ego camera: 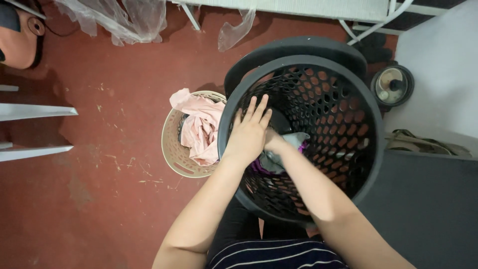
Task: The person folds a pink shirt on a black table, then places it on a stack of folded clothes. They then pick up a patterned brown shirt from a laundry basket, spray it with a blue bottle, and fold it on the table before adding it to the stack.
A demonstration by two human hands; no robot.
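Reaching with both hands into a tall black laundry basket (348, 164) on a red floor (99, 199).

A beige basket (172, 149) on the left holds pink cloth (199, 127) draped over its rim, just beside the black one. The left hand (247, 134) lies flat inside, fingers spread wide, holding nothing. The right hand (275, 143), mostly hidden behind it, is down at the grey and purple clothes (279, 159); I cannot tell its grip.

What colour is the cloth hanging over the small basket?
Pale pink cloth, draped over the beige basket; the head view shows it.
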